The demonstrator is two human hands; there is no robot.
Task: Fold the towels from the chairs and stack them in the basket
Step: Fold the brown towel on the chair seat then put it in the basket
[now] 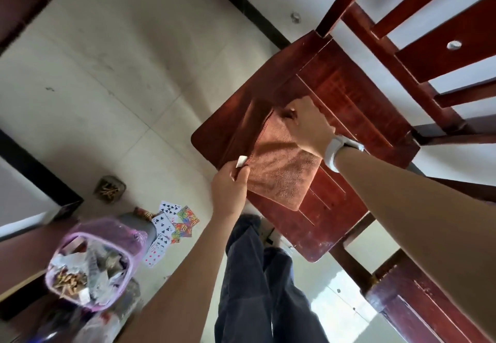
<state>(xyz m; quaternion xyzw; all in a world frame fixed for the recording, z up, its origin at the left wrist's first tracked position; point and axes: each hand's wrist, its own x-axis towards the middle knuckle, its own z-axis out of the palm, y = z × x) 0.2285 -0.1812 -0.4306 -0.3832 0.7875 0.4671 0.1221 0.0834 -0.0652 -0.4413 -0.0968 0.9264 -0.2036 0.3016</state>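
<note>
The left hand (230, 187) pinches the near left corner of the towel (281, 173), thumb and fingers closed on the cloth right where a small white tag (241, 161) sticks up. The right hand (308, 125), with a white band on its wrist (332, 152), is curled over the far corner, gripping the cloth there. The two hands are well apart, one at each end of the same long edge.

The towel is a pinkish-orange terry cloth, already doubled over, lying on the seat of the red-brown wooden chair (349, 95) near its front left corner. It looks light, soft and limp (it will sag the moment it is lifted), so holding it by two corners and keeping that edge taut seems the sound way to make the next fold; the nap should give the fingers plenty of grip.

The tag is too small to read. On the floor to the left lie scattered playing cards (163, 224) showing clubs, and a pink-lined bin (94, 262) full of rubbish. No basket for the towels is in view.
</note>
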